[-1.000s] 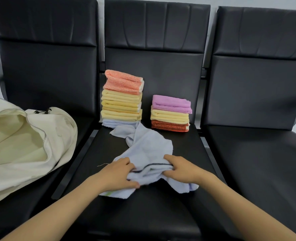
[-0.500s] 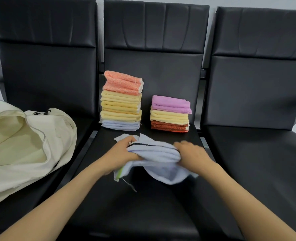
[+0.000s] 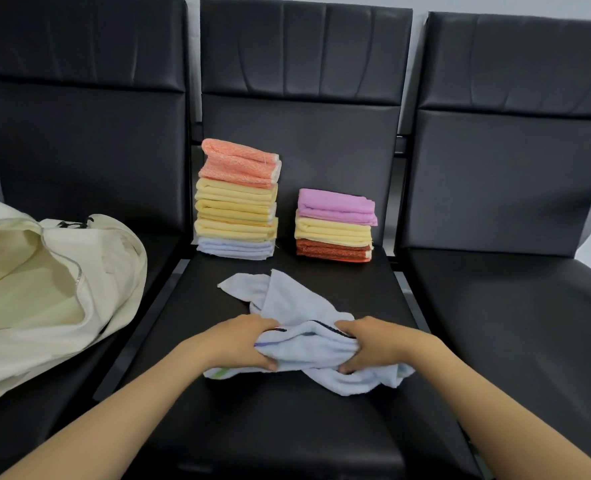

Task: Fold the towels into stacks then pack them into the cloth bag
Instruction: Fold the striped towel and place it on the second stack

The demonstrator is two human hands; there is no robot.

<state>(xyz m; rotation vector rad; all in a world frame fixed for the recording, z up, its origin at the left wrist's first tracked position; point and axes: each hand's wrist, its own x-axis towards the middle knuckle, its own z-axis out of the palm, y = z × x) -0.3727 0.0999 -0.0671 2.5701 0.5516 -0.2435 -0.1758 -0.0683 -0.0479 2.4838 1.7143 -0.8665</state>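
On the middle seat in front of you, the loose light blue towel lies crumpled, with both of your hands on its near part. Your left hand grasps the bunched cloth at the left side, fingers curled over the top and thumb below. Your right hand grasps it at the right side in the same way. A far corner of the towel lies flat toward the tall stack and the short stack, which stand at the back of the seat, apart from the towel. The cloth bag lies open on the seat at your left.

I judge that the step in hand is to fold this towel. To do it well, first find the two corners of one edge and pull them apart until the cloth is flat and without twist. Only then lay one half on the other. Match the edges carefully, because a twisted fold gives a thick, uneven piece that may make a stack lean. The short stack seems the safer place for it.
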